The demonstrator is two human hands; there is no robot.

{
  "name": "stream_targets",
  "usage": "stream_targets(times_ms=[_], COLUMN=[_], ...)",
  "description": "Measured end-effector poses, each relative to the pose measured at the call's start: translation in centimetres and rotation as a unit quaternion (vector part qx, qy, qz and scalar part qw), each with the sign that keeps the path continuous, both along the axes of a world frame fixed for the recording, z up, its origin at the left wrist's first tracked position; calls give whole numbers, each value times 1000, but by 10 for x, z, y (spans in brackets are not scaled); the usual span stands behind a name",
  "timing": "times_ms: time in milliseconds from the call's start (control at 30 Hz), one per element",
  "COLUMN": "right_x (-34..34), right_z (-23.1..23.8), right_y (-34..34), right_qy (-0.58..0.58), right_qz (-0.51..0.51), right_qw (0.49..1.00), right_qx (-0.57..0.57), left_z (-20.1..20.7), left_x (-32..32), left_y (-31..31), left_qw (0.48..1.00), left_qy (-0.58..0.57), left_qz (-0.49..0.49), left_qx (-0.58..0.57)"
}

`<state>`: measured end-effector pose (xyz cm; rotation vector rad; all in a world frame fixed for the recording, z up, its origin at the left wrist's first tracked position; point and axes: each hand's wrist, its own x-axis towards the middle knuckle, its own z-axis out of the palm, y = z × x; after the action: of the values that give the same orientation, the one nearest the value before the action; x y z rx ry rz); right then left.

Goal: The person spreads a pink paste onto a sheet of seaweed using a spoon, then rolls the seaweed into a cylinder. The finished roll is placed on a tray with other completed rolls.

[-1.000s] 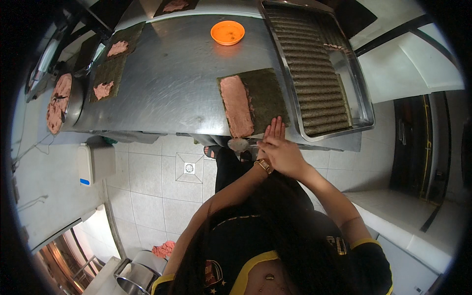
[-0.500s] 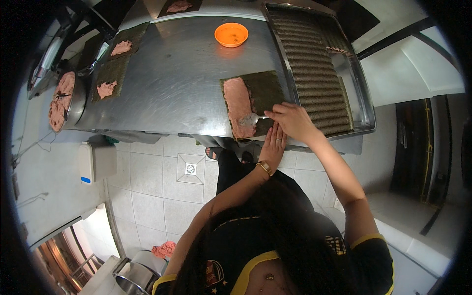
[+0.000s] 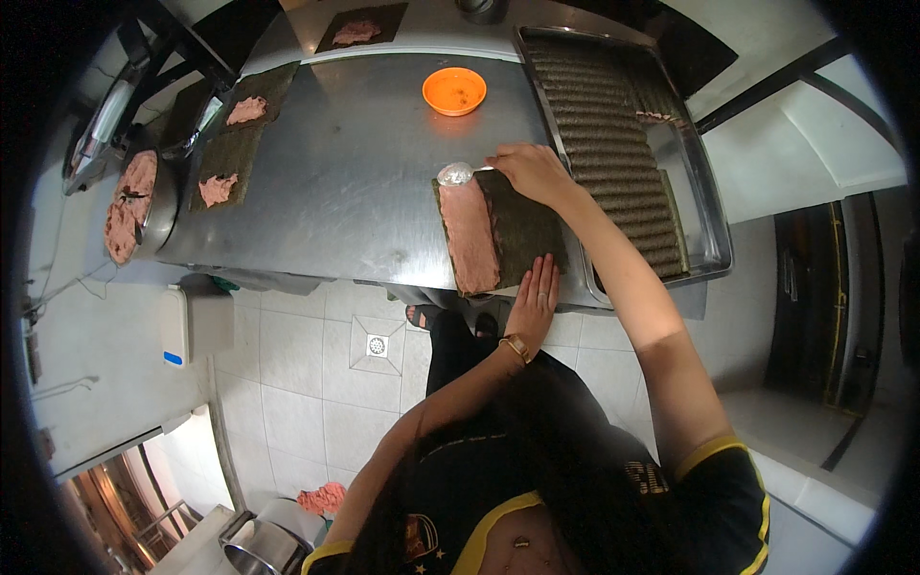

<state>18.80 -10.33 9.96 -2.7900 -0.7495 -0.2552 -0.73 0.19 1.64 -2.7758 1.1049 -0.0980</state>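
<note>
A dark seaweed sheet [image 3: 525, 225] lies at the near edge of the metal table, with a smooth strip of pink minced meat [image 3: 469, 235] spread along its left side. My right hand [image 3: 533, 173] grips a metal spoon [image 3: 455, 173] by its handle. The spoon's bowl rests at the far end of the strip. My left hand [image 3: 533, 302], wearing a ring and a wristwatch, lies flat with fingers stretched over the sheet's near edge.
Rows of seaweed rolls [image 3: 609, 144] fill much of a metal tray [image 3: 711, 192] at right. An orange bowl [image 3: 454, 92] stands beyond the sheet. Other seaweed sheets [image 3: 230, 158] bear meat lumps at left, near a metal bowl of minced meat [image 3: 134, 206].
My right hand has moved the spoon away from me, from the near part of the strip to its far end. The meat looks smoother. My left hand stays at the near edge.
</note>
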Motion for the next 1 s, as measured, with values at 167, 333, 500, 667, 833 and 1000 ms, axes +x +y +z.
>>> stream_targets(times_ms=[167, 333, 500, 667, 833, 1000], right_x=[-2, -36, -42, -11, 13, 18], right_z=[18, 31, 19, 6, 15, 28], right_y=[1, -8, -15, -18, -13, -2], right_qy=[-17, 46, 28, -5, 4, 19], right_qz=[-16, 0, 14, 7, 7, 49], right_qw=[999, 999, 999, 1000, 1000, 998], right_qx=[29, -28, -7, -2, -12, -22], left_z=[0, -1, -2, 1, 3, 5], left_x=[-1, -1, 0, 0, 1, 1], left_y=[1, 1, 1, 2, 4, 4], left_qw=[1000, 1000, 1000, 1000, 1000, 1000], left_qy=[3, 5, 2, 10, 14, 19], left_qz=[2, 3, 2, -9, -10, -9], left_qx=[2, -16, -20, 2, -5, -11])
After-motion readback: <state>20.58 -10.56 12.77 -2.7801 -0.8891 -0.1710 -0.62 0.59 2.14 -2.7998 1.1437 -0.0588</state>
